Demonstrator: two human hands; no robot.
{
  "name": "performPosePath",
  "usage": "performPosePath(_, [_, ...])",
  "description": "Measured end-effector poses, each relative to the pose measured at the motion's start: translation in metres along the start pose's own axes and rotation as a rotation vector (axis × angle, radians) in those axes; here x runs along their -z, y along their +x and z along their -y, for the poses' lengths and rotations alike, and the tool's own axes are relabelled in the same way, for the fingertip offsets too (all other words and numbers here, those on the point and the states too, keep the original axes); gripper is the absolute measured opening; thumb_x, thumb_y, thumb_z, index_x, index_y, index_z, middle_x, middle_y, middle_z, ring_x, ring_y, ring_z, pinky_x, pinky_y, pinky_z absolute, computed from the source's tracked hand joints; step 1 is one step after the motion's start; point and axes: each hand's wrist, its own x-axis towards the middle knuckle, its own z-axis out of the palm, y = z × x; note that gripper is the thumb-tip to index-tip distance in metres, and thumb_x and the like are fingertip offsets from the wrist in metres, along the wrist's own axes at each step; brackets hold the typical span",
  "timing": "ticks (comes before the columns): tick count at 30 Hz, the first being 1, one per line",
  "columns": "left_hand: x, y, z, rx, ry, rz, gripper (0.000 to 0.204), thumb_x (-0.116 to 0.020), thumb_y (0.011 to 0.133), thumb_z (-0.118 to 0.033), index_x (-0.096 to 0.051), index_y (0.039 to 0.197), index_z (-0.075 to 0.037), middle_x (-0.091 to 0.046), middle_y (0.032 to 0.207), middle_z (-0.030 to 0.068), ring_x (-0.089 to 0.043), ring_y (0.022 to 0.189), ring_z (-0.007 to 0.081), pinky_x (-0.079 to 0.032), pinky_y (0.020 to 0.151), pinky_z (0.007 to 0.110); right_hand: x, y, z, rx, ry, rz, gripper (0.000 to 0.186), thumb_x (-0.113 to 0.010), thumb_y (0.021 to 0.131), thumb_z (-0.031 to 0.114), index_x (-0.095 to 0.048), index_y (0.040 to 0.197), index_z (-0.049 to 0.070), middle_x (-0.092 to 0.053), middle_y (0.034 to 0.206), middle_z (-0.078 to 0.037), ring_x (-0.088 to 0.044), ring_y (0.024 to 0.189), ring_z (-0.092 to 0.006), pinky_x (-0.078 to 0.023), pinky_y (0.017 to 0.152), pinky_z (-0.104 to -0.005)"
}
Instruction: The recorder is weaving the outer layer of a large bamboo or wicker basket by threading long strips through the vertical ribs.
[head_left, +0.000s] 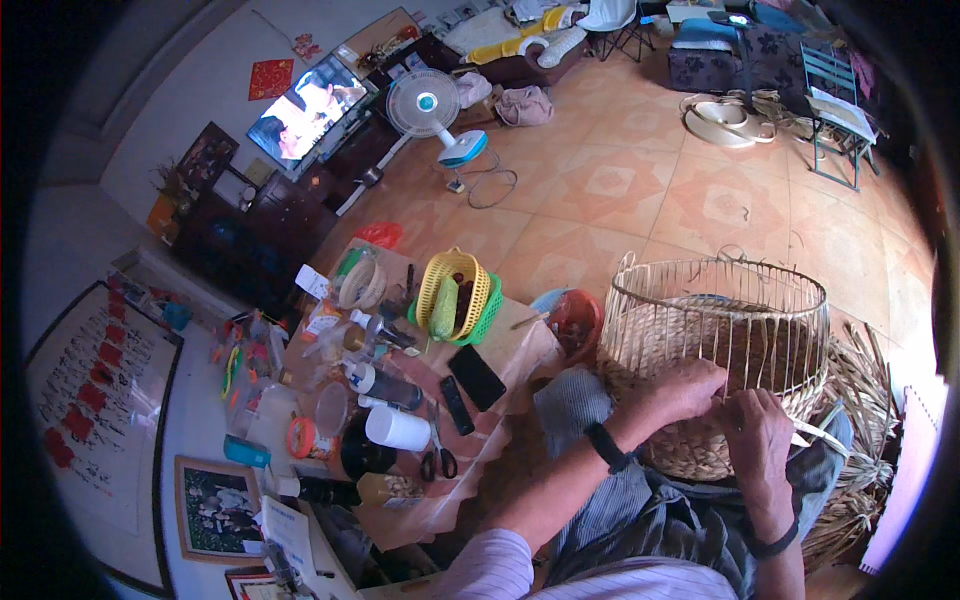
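A half-woven basket (690, 455) rests on my lap, tilted a little. Its lower wall is thick, braided plant fibre, and thin bare stakes (716, 272) rise above the weave to a wire-like rim. At the near side of the wall my left hand (690, 388) is closed in a pinch. Close beside it, my right hand (757, 430) is also pinched, knuckles up. A pale flat weaving strip (822, 436) comes out to the right of my right hand. The fingertips meet at the wall, and the exact spot they grip is partly hidden.
Dried plant strands (862, 450) lie in bundles to my right. On my left a table (520, 345) holds scissors (438, 455), a phone (477, 377), a remote, bottles and a yellow basket (455, 275). A red bucket (575, 320) stands behind it. Farther off are a fan (424, 105) and folding chair.
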Motion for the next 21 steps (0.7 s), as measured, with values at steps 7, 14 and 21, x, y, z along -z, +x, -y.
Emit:
performPosePath(7, [-0.009,-0.005,0.001,-0.013,-0.059,-0.105,0.019,-0.073,0.094,-0.014,-0.07,0.104,0.001,-0.073,0.102,0.0242,-0.07,0.103,0.0435,-0.055,0.088,0.052,-0.011,-0.005,-0.01,0.072,0.0,-0.02,0.019,-0.08,0.085,0.016,-0.064,0.09,0.007,-0.061,0.083,-0.012,-0.065,0.081,-0.036,-0.051,0.067,-0.0488])
performPosePath(14, [0.009,0.003,0.018,-0.062,-0.248,0.096,0.024,-0.075,0.093,-0.017,-0.075,0.11,0.001,-0.077,0.106,0.0236,-0.074,0.103,0.0401,-0.057,0.09,0.047,-0.015,0.002,-0.009,0.101,-0.056,0.032,0.02,-0.079,0.086,0.015,-0.062,0.093,0.007,-0.06,0.086,-0.013,-0.067,0.081,-0.0361,-0.051,0.066,-0.049])
performPosePath(21, [0.016,0.006,0.008,0.026,-0.2,0.14,0.024,-0.074,0.092,-0.013,-0.077,0.112,0.0,-0.077,0.107,0.0226,-0.075,0.103,0.0381,-0.058,0.091,0.046,-0.021,0.005,-0.009,0.025,-0.112,0.017,0.021,-0.08,0.086,0.016,-0.062,0.087,0.007,-0.062,0.084,-0.013,-0.068,0.08,-0.0362,-0.052,0.065,-0.0496])
